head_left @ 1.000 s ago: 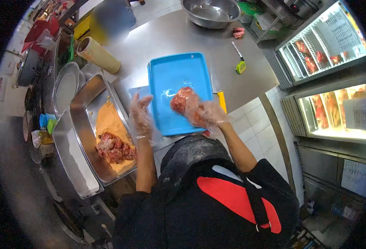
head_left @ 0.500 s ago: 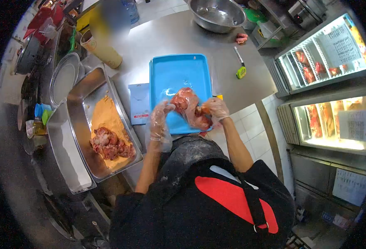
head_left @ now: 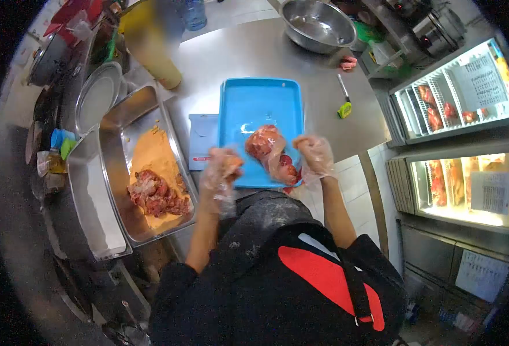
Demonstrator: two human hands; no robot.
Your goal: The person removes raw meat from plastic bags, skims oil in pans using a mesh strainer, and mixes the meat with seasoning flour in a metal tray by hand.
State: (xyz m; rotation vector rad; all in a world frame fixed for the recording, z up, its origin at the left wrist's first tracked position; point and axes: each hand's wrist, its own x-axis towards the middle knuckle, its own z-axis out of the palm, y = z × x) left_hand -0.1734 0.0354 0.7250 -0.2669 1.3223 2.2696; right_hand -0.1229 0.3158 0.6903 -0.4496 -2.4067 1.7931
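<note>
Hands point(head_left: 224, 168) point(head_left: 317, 155), two, flank meat point(head_left: 263, 143) on one blue tray point(head_left: 262, 101).

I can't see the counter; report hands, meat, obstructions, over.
Left hand and right hand gloved, curled; grip unclear. Raw meat between them, on blue tray. Nothing seen blocking from above; steel pan left of tray.
</note>
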